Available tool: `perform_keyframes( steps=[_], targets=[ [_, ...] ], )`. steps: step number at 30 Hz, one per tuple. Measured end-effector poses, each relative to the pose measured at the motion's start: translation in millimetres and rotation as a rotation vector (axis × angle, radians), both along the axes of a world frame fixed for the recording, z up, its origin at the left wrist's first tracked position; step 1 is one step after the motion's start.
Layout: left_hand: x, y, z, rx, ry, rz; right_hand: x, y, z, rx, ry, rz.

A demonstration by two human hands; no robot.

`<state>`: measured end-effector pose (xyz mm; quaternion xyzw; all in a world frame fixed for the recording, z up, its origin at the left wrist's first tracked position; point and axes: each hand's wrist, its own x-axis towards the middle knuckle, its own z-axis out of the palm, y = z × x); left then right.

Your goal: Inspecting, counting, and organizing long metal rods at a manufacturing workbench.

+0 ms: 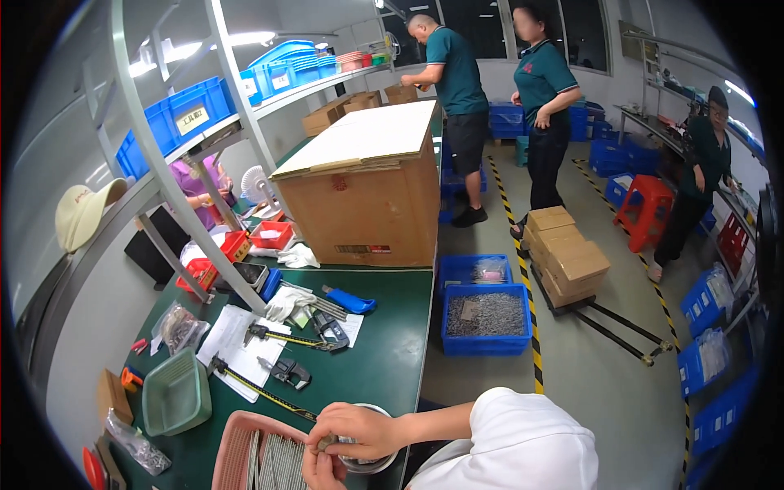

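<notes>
My right hand (364, 430) reaches in from the lower right, its fingers closed around a small, roundish grey-brown piece (327, 442) whose kind I cannot make out. My left hand (323, 472) pinches at the same piece from below; the lower edge cuts it off. Beneath them lies a pink plastic basket (231, 438) holding several thin metal rods (282, 461). A round bowl (384, 466) with a pale rim sits under my right hand, its contents mostly hidden. Just beyond the basket, a long caliper (265, 393) lies across the green table (384, 351).
Papers (237, 347), a micrometer (289, 372), white gloves (287, 302) and a blue-handled cutter (349, 300) lie farther up. A green basket (175, 396) stands left. A large carton (359, 204) takes up the far table. Blue bins (487, 347) and a loaded trolley (563, 261) stand on the floor; several people are beyond.
</notes>
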<state>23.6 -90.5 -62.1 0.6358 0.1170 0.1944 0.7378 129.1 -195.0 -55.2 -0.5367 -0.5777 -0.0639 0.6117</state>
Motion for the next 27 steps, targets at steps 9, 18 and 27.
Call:
perform_keyframes(
  steps=[9, 18, 27],
  targets=[
    [-1, 9, -4, 0.067, -0.020, -0.009, 5, 1, 0, 0.076, -0.070, 0.006],
    [-1, 9, -4, 0.034, 0.006, 0.011, 9, -2, 8, -0.017, -0.095, 0.001],
    [0, 3, 1, -0.122, 0.133, 0.097, 4, -1, -3, -0.011, -0.130, 0.020]
  ],
)
